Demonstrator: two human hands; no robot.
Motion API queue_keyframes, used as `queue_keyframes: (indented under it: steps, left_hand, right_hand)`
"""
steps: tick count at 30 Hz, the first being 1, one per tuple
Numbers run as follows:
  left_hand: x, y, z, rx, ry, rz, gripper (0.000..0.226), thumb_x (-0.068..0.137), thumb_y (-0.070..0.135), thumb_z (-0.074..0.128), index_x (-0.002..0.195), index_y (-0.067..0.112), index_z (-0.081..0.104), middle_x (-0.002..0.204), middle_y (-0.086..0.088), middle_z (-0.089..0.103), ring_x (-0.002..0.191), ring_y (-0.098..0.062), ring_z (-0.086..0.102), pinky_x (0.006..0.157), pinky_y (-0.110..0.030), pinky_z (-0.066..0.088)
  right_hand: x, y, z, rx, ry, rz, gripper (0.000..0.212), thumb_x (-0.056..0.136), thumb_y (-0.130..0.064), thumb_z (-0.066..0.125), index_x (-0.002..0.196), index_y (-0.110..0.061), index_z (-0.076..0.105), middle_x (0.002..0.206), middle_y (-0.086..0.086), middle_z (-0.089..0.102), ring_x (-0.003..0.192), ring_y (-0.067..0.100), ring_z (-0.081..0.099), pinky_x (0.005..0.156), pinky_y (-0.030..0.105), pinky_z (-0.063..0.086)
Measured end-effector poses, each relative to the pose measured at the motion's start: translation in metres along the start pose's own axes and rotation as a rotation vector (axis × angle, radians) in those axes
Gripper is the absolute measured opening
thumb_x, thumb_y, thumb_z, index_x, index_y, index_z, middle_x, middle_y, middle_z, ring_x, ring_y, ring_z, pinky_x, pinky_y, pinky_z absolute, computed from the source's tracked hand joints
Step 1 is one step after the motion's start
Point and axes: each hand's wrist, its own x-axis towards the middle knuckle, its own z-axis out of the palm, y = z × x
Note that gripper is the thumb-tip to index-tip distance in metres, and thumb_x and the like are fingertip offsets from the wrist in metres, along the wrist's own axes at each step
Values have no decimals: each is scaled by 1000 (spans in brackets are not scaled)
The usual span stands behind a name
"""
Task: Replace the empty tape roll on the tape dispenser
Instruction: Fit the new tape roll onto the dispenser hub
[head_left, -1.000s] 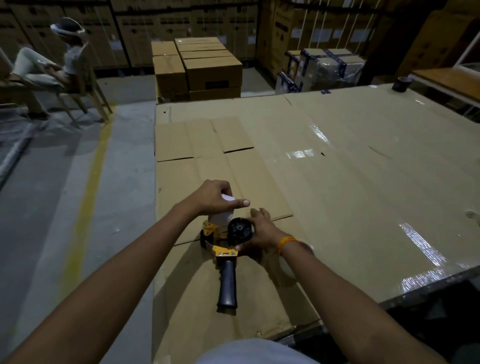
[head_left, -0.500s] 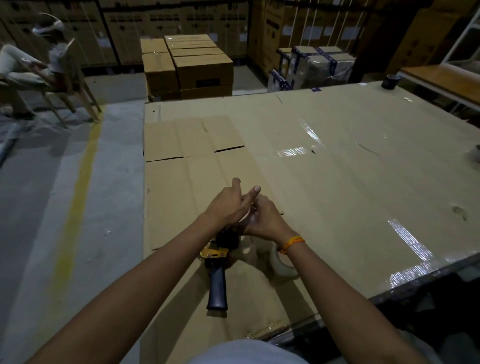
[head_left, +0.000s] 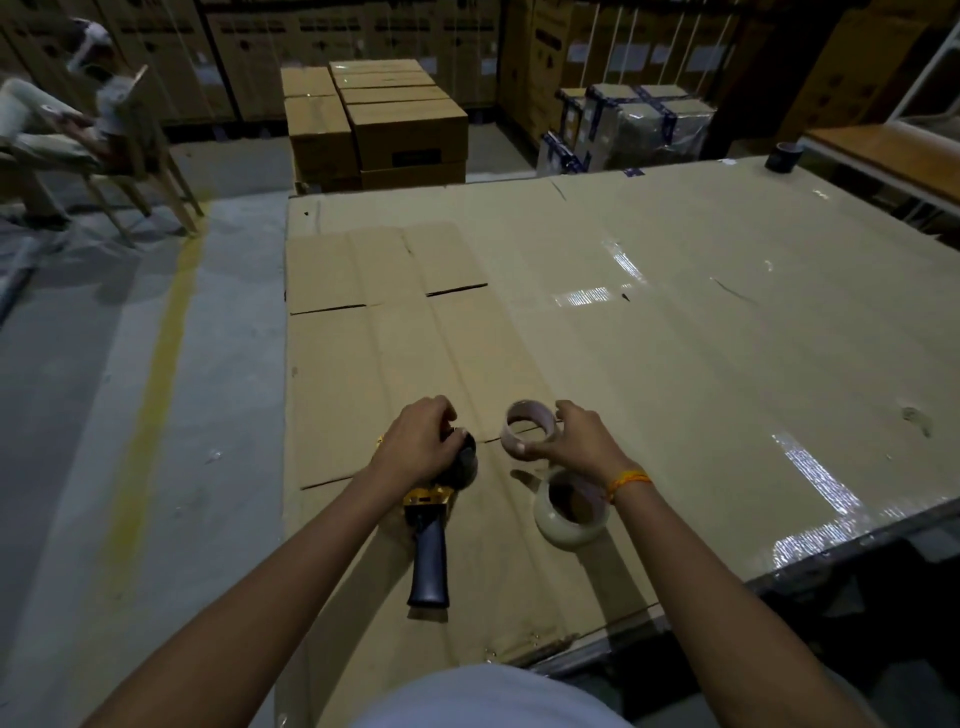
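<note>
The tape dispenser (head_left: 429, 540) lies flat on the cardboard, black handle toward me, yellow frame and black hub at its far end. My left hand (head_left: 418, 442) presses down over that head, fingers curled around it. My right hand (head_left: 574, 436) holds the empty tape roll (head_left: 527, 428), a thin brownish cardboard ring, just above the surface and to the right of the dispenser. A full roll of clear tape (head_left: 571, 512) lies on the cardboard directly under my right wrist.
The work table (head_left: 675, 338) is covered in flattened cardboard with shiny tape strips. A dark tape roll (head_left: 783, 156) sits at its far right corner. Stacked cartons (head_left: 379, 124) stand beyond it, and a person sits on a chair (head_left: 130, 171) far left.
My right hand has pulled the empty ring off the dispenser hub and carried it to the right. My left hand has settled onto the dispenser head.
</note>
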Motion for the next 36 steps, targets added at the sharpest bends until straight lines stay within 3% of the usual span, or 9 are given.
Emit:
queue_keyframes:
  steps: [6, 9, 12, 15, 23, 26, 29, 32, 36]
  left_hand:
    - [-45, -17, 3, -126, 155, -146, 21, 91, 26, 81, 80, 12, 69, 69, 2, 67, 67, -17, 63, 62, -28, 43]
    - [-75, -23, 12, -152, 181, -225, 40, 88, 38, 84, 62, 20, 60, 56, 6, 63, 55, -6, 61, 53, -25, 42]
    - [-101, -25, 23, -128, 138, -304, 54, 82, 53, 85, 52, 16, 59, 48, 2, 61, 51, -5, 60, 53, -28, 44]
    - [-117, -28, 33, -130, 77, -365, 58, 77, 62, 86, 53, 14, 62, 50, 0, 63, 53, -11, 63, 56, -34, 52]
    - [-132, -45, 41, -254, -48, -408, 71, 77, 68, 83, 66, 1, 63, 60, -12, 67, 51, -13, 55, 51, -29, 38]
    - [-135, -52, 43, -365, -146, -382, 67, 77, 72, 79, 66, 7, 65, 63, -9, 70, 55, -17, 62, 56, -30, 45]
    - [-138, -61, 45, -447, -222, -369, 69, 74, 79, 77, 74, 10, 70, 71, -9, 75, 68, -25, 74, 63, -38, 58]
    - [-142, -65, 46, -679, -261, -422, 67, 70, 68, 90, 77, 5, 66, 65, -14, 69, 57, -28, 66, 53, -51, 54]
    - [-146, -64, 41, -876, -312, -445, 60, 74, 49, 96, 80, -1, 64, 60, -9, 60, 50, -23, 53, 45, -32, 40]
  right_hand:
    - [-52, 19, -10, -35, -65, 6, 132, 53, -76, 90, 159, -14, 39, 149, 8, 60, 132, 27, 59, 102, 42, 56]
    - [-74, 29, 0, -142, -86, -13, 125, 57, -73, 90, 156, -13, 44, 151, 10, 52, 139, 31, 48, 110, 45, 50]
    - [-83, 36, 10, -161, -22, -16, 114, 57, -75, 86, 147, -16, 52, 141, 7, 51, 133, 29, 50, 104, 41, 52]
    - [-83, 41, 15, -108, 42, 22, 117, 50, -72, 87, 145, -12, 53, 136, 6, 52, 127, 26, 54, 100, 39, 54]
    - [-80, 7, 14, -11, 181, -170, 92, 57, -61, 95, 130, -15, 65, 116, 2, 60, 107, 18, 59, 86, 27, 48]
    - [-68, -30, 18, 35, 188, -280, 90, 60, -60, 92, 135, -20, 61, 126, 0, 61, 115, 14, 56, 94, 29, 49]
    - [-52, -68, 28, -26, 157, -260, 104, 61, -64, 90, 143, -9, 58, 137, 8, 58, 128, 23, 55, 106, 39, 50]
    - [-40, -97, 40, -115, 83, -223, 103, 63, -65, 89, 143, -8, 57, 135, 9, 58, 124, 25, 57, 98, 36, 48]
    - [-32, -116, 51, -254, 53, -200, 96, 64, -63, 91, 136, -8, 59, 132, 11, 59, 118, 30, 61, 94, 41, 53]
